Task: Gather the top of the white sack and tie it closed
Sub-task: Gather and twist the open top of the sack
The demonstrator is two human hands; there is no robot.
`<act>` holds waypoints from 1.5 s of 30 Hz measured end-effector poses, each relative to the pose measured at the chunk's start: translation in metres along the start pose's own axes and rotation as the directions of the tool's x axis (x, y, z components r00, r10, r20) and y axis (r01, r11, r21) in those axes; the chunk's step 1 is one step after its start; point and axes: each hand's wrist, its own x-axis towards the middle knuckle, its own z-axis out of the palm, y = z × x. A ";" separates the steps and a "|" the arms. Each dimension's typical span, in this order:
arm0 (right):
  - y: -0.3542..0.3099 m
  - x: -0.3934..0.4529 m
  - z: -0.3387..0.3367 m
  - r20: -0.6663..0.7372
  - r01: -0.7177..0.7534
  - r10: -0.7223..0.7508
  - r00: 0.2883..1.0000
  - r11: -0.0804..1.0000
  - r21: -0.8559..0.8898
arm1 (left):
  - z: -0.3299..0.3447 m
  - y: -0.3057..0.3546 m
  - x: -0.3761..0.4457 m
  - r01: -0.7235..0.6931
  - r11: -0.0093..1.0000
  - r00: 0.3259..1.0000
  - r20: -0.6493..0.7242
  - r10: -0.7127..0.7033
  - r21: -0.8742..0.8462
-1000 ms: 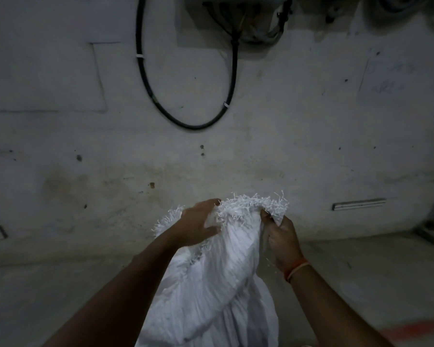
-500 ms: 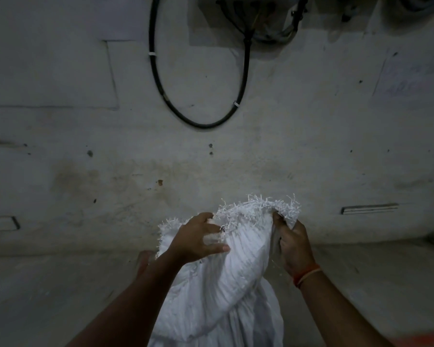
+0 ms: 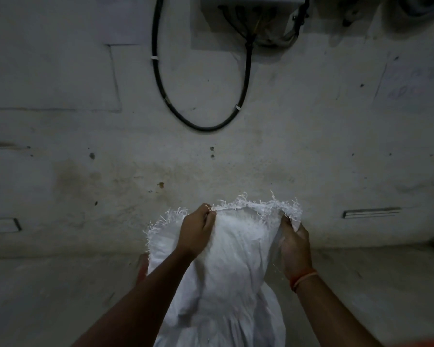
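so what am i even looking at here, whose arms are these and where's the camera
The camera sits on a person's head, looking forward and down, so the two arms reaching in from the bottom are that person's own. No machine is involved. The left hand and the right hand each grip the frayed top edge of a white sack, which stands on the concrete floor. The top is not yet bunched or tied. An orange band circles the right wrist. Behind is a stained wall with a looped black cable.

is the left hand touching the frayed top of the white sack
Touching. The head view shows the left hand pinching the frayed top edge of the white sack between its fingertips.
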 end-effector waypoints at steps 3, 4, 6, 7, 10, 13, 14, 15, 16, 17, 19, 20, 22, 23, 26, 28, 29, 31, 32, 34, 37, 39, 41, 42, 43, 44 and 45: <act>0.006 0.007 0.009 -0.045 0.005 -0.007 0.999 0.999 -0.048 | 0.005 0.005 0.001 -0.031 1.000 0.999 0.012 0.031 0.002; 0.008 0.008 0.011 -0.038 0.008 -0.009 0.999 1.000 -0.029 | 0.005 0.007 0.002 -0.049 0.999 0.999 0.021 0.049 0.003; 0.013 0.011 0.015 0.014 -0.035 0.034 0.999 0.999 0.042 | 0.006 0.013 0.001 -0.088 0.996 0.996 0.034 0.087 0.014; 0.015 0.012 0.016 0.065 -0.072 0.066 0.996 0.994 0.088 | 0.007 0.016 0.001 -0.100 0.995 0.995 0.034 0.099 0.020; 0.021 0.007 0.018 0.278 -0.095 0.064 0.959 0.991 0.099 | 0.008 0.021 0.002 -0.095 0.995 0.995 0.003 0.095 0.029; 0.021 -0.004 0.026 0.428 0.010 0.056 0.902 0.989 -0.150 | 0.010 0.023 0.003 -0.125 0.991 0.991 -0.032 0.127 0.056; 0.022 -0.007 0.029 0.465 0.052 0.057 0.884 0.975 -0.218 | 0.010 0.024 0.003 -0.138 0.989 0.990 -0.034 0.140 0.044; 0.024 -0.009 0.032 0.488 0.099 0.049 0.872 0.957 -0.273 | 0.011 0.024 0.003 -0.152 0.988 0.988 -0.036 0.153 0.026; 0.026 -0.009 0.035 0.487 0.130 0.044 0.872 0.939 -0.318 | 0.011 0.025 0.002 -0.164 0.986 0.986 -0.037 0.165 0.020; 0.028 -0.008 0.036 0.467 0.142 0.040 0.883 0.927 -0.348 | 0.011 0.025 0.001 -0.180 0.984 0.983 -0.035 0.180 0.022; 0.029 -0.009 0.037 0.427 0.147 0.010 0.904 0.932 -0.332 | 0.011 0.022 0.002 -0.221 0.975 0.975 -0.021 0.221 0.032; 0.029 -0.009 0.037 0.412 0.143 0.001 0.911 0.937 -0.318 | 0.011 0.021 0.002 -0.239 0.970 0.971 -0.012 0.239 0.034; 0.030 -0.009 0.037 0.396 0.121 0.005 0.918 0.948 -0.293 | 0.010 0.019 0.003 -0.262 0.965 0.965 0.018 0.261 0.025; 0.031 -0.009 0.036 0.385 0.110 0.008 0.923 0.953 -0.283 | 0.008 0.019 0.002 -0.281 0.959 0.959 0.033 0.281 0.021; 0.033 -0.006 0.032 0.318 0.062 0.013 0.948 0.972 -0.224 | 0.000 0.019 -0.002 -0.237 0.965 0.968 0.060 0.245 -0.110; 0.037 -0.002 0.028 0.284 0.023 0.028 0.958 0.984 -0.175 | -0.007 0.012 -0.005 -0.173 0.966 0.985 -0.023 0.172 -0.191; 0.041 -0.001 0.025 0.264 0.007 0.036 0.964 0.987 -0.160 | -0.010 0.005 -0.007 -0.151 0.974 0.987 -0.086 0.138 -0.170; 0.044 0.000 0.021 0.212 -0.029 0.055 0.976 0.992 -0.121 | -0.013 -0.013 -0.013 -0.097 0.990 0.986 -0.143 0.082 -0.103; 0.046 0.001 0.019 0.198 -0.034 0.055 0.979 0.994 -0.108 | -0.013 -0.023 -0.017 -0.066 0.994 0.993 -0.103 0.057 -0.085; 0.048 0.002 0.017 0.204 -0.017 0.040 0.978 0.994 -0.112 | -0.014 -0.035 -0.027 -0.012 0.998 0.997 0.076 0.017 -0.056; 0.049 0.001 0.016 0.226 -0.020 0.044 0.973 0.994 -0.108 | -0.013 -0.035 -0.035 0.092 0.996 0.930 0.360 -0.079 -0.018; 0.048 -0.002 0.018 0.243 -0.026 0.048 0.969 0.995 -0.092 | -0.013 -0.034 -0.034 0.088 0.994 0.885 0.454 -0.106 0.062; 0.047 -0.004 0.018 0.241 -0.037 0.054 0.969 0.996 -0.076 | -0.015 -0.035 -0.028 0.018 0.990 0.863 0.498 -0.087 0.142; 0.046 -0.004 0.018 0.233 -0.042 0.059 0.971 0.996 -0.077 | -0.017 -0.037 -0.025 -0.006 0.985 0.859 0.505 -0.083 0.172; 0.046 -0.004 0.016 0.221 -0.053 0.073 0.972 0.994 -0.094 | -0.019 -0.039 -0.023 -0.016 0.980 0.863 0.497 -0.088 0.200; 0.048 -0.004 0.014 0.208 -0.079 0.103 0.973 0.990 -0.119 | -0.022 -0.040 -0.019 -0.018 0.974 0.879 0.469 -0.092 0.224; 0.050 -0.003 0.011 0.193 -0.125 0.151 0.970 0.982 -0.142 | -0.026 -0.039 -0.015 -0.020 0.970 0.910 0.405 -0.083 0.241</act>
